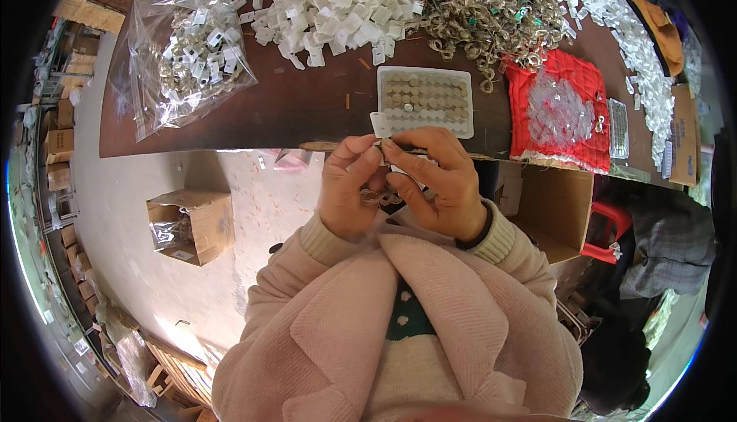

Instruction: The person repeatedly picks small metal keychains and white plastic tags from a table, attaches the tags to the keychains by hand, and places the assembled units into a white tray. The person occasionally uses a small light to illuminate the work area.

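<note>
Just beyond the table's near edge, a small flat white plastic case pokes up between my fingertips. My left hand is closed, thumb and forefinger pinching at the lower end of the case. From the other side my right hand pinches there too, its fingers bent. Below the fingers hangs a coil of thin clear wire, partly hidden by both hands. Directly behind the hands lies a white tray with rows of round discs like button cells. One brighter disc sits on top of them.
Piles of white plastic cases and coiled wires cover the table's far side. At left lies a clear bag; at right, a red cloth bears clear plastic pieces. Cardboard boxes and a red stool stand below.
</note>
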A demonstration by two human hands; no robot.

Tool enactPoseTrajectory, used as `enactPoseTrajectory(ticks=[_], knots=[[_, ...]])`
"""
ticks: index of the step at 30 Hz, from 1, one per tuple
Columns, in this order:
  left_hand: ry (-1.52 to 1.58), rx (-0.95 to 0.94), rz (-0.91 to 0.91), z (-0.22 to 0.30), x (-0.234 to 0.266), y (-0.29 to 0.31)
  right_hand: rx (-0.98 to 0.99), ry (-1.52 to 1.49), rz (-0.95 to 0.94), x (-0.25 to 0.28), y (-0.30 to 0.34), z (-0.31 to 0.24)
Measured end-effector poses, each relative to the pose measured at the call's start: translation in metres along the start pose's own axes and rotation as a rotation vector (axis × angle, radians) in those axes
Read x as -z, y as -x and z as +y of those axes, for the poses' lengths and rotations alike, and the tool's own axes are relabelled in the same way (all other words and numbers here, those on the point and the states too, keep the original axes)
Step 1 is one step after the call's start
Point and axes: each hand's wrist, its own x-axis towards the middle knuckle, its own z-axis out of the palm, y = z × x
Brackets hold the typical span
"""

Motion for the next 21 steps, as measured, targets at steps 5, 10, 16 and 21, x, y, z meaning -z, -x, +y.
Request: enactPoseTrajectory(ticks=[5,10,16,21], knots=[[0.034,0.046,-0.177,0.005,-0.002,0.003,-0.469,-0.427,0.046,0.008,-0.006,-0.005],[0.029,0.134,-0.177,0.005,-0.004,0.004,-0.79,-0.78,0.013,0.005,-0.014,0.004],[0.163,0.166,-0.119,0.005,-0.01,0.008,-0.092,-0.549,0.035,0.002,-0.007,0.011],[0.17,0.172,-0.06,0.007,-0.021,0.011,0.003,-0.458,0.02,0.002,-0.008,0.014]])
